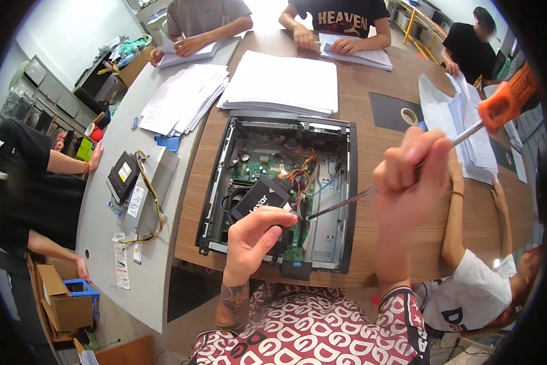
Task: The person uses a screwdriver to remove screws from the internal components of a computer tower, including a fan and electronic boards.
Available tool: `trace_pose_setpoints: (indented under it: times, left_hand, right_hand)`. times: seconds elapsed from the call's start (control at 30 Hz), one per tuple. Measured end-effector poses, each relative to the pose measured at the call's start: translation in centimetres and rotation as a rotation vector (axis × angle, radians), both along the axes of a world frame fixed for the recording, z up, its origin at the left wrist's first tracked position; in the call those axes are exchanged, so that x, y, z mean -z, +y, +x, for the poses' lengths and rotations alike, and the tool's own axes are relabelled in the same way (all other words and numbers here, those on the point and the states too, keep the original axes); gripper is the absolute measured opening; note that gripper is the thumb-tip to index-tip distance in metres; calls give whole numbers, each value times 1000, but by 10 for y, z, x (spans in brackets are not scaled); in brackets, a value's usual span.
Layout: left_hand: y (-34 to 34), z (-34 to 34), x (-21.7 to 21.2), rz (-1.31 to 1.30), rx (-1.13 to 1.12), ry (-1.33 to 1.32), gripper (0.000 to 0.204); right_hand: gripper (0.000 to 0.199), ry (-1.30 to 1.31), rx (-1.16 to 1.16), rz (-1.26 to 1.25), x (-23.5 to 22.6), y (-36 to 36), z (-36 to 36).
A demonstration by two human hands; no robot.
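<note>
An open desktop computer case [351, 182] lies on the wooden table, with a green circuit board [262, 161] and coloured wires [301, 176] inside. A flat black solid-state drive [262, 196] sits tilted over the board. My left hand [249, 243] is closed at the drive's near edge, its fingers curled; whatever they hold is hidden. Blurred by motion, my right hand [407, 173] grips the shaft of a long screwdriver [505, 100] with an orange handle. The screwdriver's tip points down into the case, just right of my left fingertips.
Paper stacks [279, 82] lie just beyond the case. On the grey table [155, 292] at left are a metal power supply [149, 194] with cables and a black optical drive [124, 176]. A tape roll [409, 116] lies at right. Several people sit or stand around, some handling papers.
</note>
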State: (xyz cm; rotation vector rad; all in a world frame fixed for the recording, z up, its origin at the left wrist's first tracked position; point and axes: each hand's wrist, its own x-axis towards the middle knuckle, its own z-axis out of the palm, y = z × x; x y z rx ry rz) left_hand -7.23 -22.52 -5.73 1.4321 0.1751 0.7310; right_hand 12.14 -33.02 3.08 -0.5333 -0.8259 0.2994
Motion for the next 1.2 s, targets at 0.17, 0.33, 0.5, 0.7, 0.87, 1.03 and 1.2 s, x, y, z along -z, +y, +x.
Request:
trace_pose_setpoints:
  times: [0.17,0.33,0.5,0.7,0.87,1.03,1.2]
  left_hand:
    - [-5,11,-6,444,-69,170,39]
    - [-30,22,-11,771,-149,265,53]
    - [-36,25,1,612,-195,236,27]
    - [-32,26,-5,739,-212,259,18]
    - [-32,42,-19,872,-200,281,11]
    - [-39,102,-31,1487,174,397,18]
    - [-60,159,-1,1727,180,434,16]
  right_hand:
    - [38,118,188,48,-19,-36,37]
    - [38,133,-34,239,-20,-49,44]
    - [32,98,-142,219,-22,-42,38]
    - [33,91,-45,225,-27,-52,46]
    - [36,62,201,230,-27,-84,67]
    - [35,25,527,60,-27,-96,78]
    - [34,9,548,-5,-26,-94,78]
